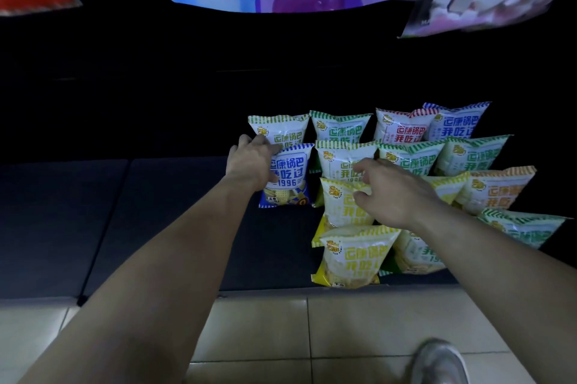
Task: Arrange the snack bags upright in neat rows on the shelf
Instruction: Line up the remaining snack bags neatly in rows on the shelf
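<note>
Dark shelf (175, 221), left hand (249, 165) gripping the blue bag (290, 177), right hand (393, 193) curled over a yellow bag (340, 211), can't tell if grasping

One view only, worn on the person's head (wide-angle, so the edges bend). It faces forward and steeply down onto a low dark shelf (156, 227), close enough that both forearms fill the lower frame. The shelf's front edge crosses low, with floor tiles (265, 327) beneath it; snack bags (349, 255) sit right of centre.
</note>
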`<state>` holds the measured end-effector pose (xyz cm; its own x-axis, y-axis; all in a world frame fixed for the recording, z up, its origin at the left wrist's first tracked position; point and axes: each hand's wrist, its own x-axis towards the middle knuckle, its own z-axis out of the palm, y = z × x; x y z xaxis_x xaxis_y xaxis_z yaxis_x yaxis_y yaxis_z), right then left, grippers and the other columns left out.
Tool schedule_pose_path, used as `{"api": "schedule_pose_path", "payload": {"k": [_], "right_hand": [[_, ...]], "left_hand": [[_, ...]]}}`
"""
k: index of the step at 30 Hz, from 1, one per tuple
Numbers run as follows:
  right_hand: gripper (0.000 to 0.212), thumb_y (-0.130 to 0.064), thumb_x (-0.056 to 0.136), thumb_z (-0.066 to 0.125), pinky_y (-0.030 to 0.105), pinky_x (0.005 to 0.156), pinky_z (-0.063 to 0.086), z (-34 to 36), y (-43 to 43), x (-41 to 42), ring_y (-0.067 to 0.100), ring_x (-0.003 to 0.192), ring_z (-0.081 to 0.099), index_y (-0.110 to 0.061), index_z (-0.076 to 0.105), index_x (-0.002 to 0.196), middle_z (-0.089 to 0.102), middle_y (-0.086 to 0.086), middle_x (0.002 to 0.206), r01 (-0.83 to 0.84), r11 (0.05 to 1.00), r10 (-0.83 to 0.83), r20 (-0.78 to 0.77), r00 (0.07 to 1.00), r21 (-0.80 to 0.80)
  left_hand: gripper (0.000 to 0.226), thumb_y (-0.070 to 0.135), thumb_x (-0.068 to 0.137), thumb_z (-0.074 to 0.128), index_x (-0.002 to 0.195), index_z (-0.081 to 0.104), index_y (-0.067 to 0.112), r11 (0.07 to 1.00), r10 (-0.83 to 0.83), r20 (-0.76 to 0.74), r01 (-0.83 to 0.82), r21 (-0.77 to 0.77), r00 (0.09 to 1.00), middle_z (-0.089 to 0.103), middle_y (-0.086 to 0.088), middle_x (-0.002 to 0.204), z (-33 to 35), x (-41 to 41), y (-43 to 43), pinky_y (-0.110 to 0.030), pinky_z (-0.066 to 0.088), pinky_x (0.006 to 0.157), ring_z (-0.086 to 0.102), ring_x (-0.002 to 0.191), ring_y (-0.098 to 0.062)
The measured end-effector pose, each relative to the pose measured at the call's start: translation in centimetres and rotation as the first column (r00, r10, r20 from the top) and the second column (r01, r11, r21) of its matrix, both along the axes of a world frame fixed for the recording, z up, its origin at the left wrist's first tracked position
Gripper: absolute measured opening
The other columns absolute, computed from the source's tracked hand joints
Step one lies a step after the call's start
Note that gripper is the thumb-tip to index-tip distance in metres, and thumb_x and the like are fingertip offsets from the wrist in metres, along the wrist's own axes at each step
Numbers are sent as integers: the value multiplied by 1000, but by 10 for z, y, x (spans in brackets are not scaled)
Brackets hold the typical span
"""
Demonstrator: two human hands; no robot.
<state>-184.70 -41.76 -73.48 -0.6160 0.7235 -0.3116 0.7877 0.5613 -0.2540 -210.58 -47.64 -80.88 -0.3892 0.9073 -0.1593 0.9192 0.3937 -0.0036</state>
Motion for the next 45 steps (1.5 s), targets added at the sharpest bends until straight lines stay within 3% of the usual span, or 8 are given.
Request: {"api": "schedule_pose_path", "payload": {"k": [13, 27, 32, 37, 45], "right_hand": [[60, -46, 95, 54, 42, 94, 47, -2, -1, -10, 27, 126, 50, -26, 34, 148, 44, 2, 146, -21, 999, 23, 43, 999, -49], [64, -45, 94, 56, 43, 96, 44, 16, -8, -10, 31, 131, 44, -26, 32, 150, 37, 6, 149, -29, 999, 26, 81, 996, 40], [62, -43, 94, 55, 43, 96, 45, 22, -9, 32, 30, 130, 43, -26, 32, 149, 38, 5, 148, -28, 997, 20, 118, 993, 68], [67, -53, 92, 53, 41, 96, 41, 18, -3, 102, 29, 136, 37, -30, 30, 150, 30, 4, 154, -24, 998, 11, 244, 970, 51], [89, -54, 81, 68, 45, 101, 42, 4, 12, 150, 29, 133, 36, -24, 23, 152, 32, 5, 150, -128, 991, 107, 332, 937, 40]], "left_hand": [[82, 43, 79, 75, 147, 29, 33, 998, 13, 53, -10, -57, 999, 39, -4, 143, 7, 8, -5, -47, 34, 104, 33, 127, -31], [85, 50, 80, 71, 149, 28, 26, 998, 52, 82, -55, 30, 995, 34, -4, 149, 55, 19, -51, -45, 34, 105, 29, 133, -30], [82, 61, 81, 61, 149, 30, 27, 995, -42, 150, 29, 91, 988, 33, -2, 152, 70, 61, -72, -46, 31, 107, 26, 136, -29], [93, 72, 74, 63, 149, 27, 31, 957, -287, 181, 271, 107, 941, 32, 3, 153, 72, 118, -82, -45, 28, 111, 25, 138, -24], [109, 71, 66, 69, 152, 19, 26, 935, -340, 90, 346, -77, 936, 28, 1, 154, 40, 178, -72, -49, 20, 115, 23, 141, -25]]}}
